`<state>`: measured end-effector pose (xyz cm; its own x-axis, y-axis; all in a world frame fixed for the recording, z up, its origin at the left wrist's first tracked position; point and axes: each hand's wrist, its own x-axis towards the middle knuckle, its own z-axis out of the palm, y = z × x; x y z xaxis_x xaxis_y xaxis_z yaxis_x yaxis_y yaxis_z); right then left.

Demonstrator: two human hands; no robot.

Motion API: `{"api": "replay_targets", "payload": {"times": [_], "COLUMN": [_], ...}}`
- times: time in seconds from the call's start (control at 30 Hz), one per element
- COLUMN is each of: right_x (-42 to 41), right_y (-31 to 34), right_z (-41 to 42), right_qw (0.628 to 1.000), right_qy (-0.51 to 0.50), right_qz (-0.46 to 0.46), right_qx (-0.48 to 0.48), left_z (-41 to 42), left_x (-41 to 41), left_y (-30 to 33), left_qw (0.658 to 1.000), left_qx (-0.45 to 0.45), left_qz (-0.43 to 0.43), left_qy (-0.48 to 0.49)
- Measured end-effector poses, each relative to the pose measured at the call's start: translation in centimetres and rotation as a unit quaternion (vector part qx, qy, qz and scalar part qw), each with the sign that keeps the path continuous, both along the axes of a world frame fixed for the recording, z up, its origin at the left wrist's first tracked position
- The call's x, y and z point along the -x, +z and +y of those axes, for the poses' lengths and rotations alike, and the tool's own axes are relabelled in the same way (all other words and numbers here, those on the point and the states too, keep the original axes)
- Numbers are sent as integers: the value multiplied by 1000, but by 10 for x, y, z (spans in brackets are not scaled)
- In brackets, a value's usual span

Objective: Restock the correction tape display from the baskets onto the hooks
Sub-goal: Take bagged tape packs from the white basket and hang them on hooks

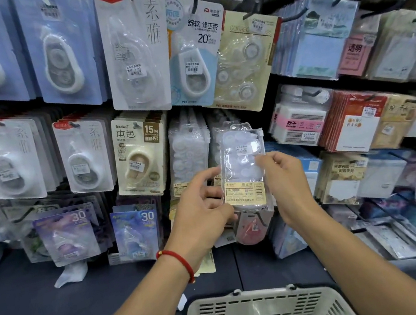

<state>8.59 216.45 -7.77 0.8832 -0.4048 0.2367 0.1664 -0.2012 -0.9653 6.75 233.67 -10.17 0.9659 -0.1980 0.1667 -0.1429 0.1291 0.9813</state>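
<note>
A: Where's the pack (242, 165)?

B: You're pinching it upright, left hand (203, 206) on its lower left edge, right hand (281, 173) on its right edge. It's in front of the matching stack (189, 146), above the basket (263, 312).

A: What could go wrong?

B: The pack's hole is clear film against clear packs. If you miss the hook, I think it'll drop behind the basket, or nudge hung packs off.

Dark shelf ledge (107, 286) under hooks; loose packets (389, 241) lying at right; basket (263, 312) below
</note>
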Motion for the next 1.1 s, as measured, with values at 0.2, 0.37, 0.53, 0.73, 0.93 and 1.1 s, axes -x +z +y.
{"api": "replay_targets", "payload": {"times": [0.2,0.37,0.53,0.73,0.93,1.1], "right_x": [-4,-13,-44,-98,-101,-58], "right_y": [-7,-17,-44,-44,-51,-75], "right_z": [-1,-5,0,6,11,-5], "right_qw": [999,956,818,767,775,861], "right_qy": [-32,-108,-28,12,19,37], "right_qz": [4,-25,-94,62,73,-30], "right_qx": [21,272,567,639,627,506], "left_z": [0,7,22,18,15,19], "left_x": [-5,-18,-38,-48,-46,-23], "left_y": [-2,-13,-25,-32,-34,-55], "left_qw": [1000,972,912,906,905,884], "left_qx": [4,-198,-377,-395,-388,-425], "left_qz": [-2,-106,-152,-145,-164,-185], "left_qy": [0,72,58,37,66,62]}}
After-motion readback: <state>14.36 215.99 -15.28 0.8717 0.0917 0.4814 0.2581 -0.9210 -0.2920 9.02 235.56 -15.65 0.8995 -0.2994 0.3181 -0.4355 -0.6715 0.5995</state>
